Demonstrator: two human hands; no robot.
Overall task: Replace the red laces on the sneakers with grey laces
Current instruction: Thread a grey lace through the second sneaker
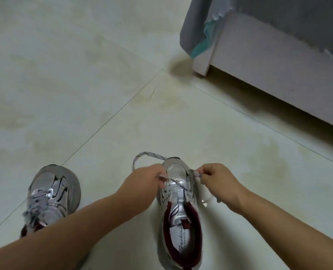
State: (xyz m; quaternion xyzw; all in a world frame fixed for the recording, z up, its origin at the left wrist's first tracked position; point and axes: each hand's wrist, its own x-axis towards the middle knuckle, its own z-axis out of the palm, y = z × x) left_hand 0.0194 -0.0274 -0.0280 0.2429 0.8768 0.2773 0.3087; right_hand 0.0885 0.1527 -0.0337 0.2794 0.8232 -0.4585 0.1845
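On the floor, sneaker (178, 217) toe-away, grey lace (151, 155) pinched by left hand (142, 182) and right hand (218, 180).

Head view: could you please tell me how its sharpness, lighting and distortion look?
Head view: soft, even light; faint shadow under the bed frame; wide-angle bending curves the floor tile seams; left sneaker is blurred, right sneaker sharper, insole print partly legible.

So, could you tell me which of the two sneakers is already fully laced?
The left sneaker, partly behind the forearm: grey laces cross its whole tongue. The right sneaker has lace only at its toe.
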